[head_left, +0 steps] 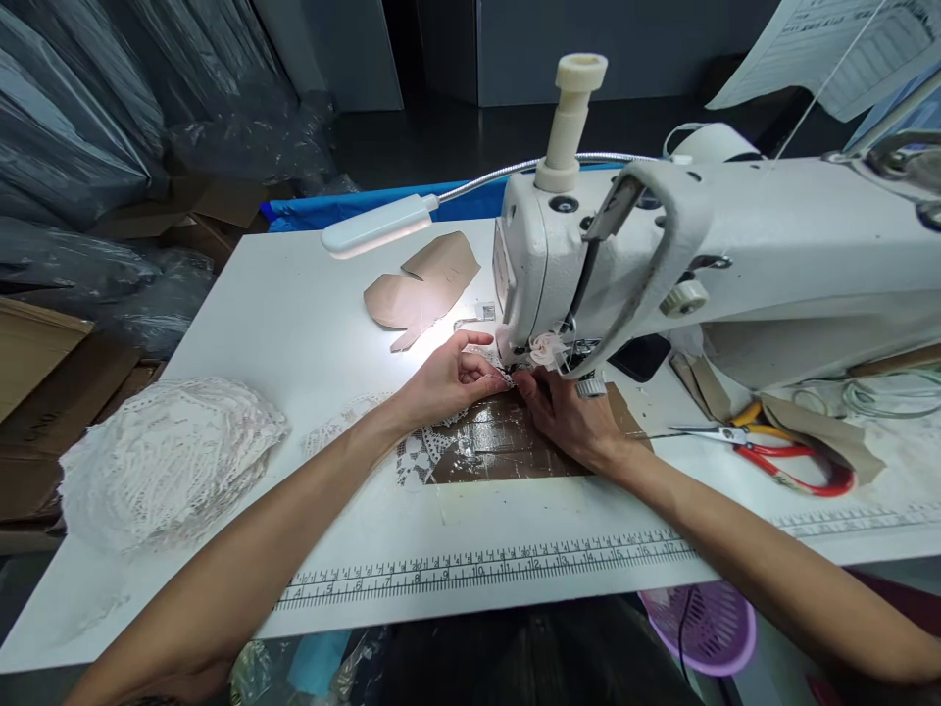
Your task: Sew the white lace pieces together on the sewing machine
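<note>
At the needle area of a white sewing machine (536,265), my left hand (456,378) pinches the edge of a piece of white lace (426,456) between thumb and fingers, its index finger stretched out above. My right hand (569,417) is close beside it, just right of the needle area, with its thumb and fingertips closed at the same lace edge. Some of its fingers are hidden behind the machine's parts. Under both hands lies a shiny brown taped plate (507,446) on the machine bed. The lace spreads over the plate's left side.
A pile of white lace (176,461) lies at the left. Brown paper patterns (419,284) sit behind my left hand, under a lamp (378,226). Red-handled scissors (790,461) and a black phone (639,358) are at the right. A printed ruler (477,569) runs along the front edge.
</note>
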The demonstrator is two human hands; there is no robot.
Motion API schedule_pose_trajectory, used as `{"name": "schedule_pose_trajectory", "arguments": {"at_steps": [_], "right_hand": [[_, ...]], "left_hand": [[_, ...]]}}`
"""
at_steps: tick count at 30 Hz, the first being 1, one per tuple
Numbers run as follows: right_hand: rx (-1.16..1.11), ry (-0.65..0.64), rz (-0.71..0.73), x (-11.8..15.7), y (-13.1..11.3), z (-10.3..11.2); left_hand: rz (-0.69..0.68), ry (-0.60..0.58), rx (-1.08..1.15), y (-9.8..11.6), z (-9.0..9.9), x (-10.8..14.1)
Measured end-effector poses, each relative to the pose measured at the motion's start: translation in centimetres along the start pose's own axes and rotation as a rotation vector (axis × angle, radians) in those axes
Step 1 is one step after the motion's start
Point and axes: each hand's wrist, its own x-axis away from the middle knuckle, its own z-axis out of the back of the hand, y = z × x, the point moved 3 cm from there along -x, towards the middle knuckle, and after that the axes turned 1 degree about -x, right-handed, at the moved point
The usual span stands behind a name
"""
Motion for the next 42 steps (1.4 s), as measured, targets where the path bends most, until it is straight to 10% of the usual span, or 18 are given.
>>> {"name": "schedule_pose_trajectory", "arguments": {"at_steps": [12,20,42], "right_hand": [[0.150,0.211,0.193,5.8,5.1,4.1],[-0.298,0.059,0.233,2.7,3.0,2.7],[-0.154,0.022,0.208,2.1,2.0,0.7]], "left_hand": [[-0.603,0.024,-1.103,5.4,1.5,1.9],[-0.588,-0.153,-1.048,3.4,-1.0,1.6],[-0.771,-0.068,-1.149,2.0,-1.2,1.2]]}}
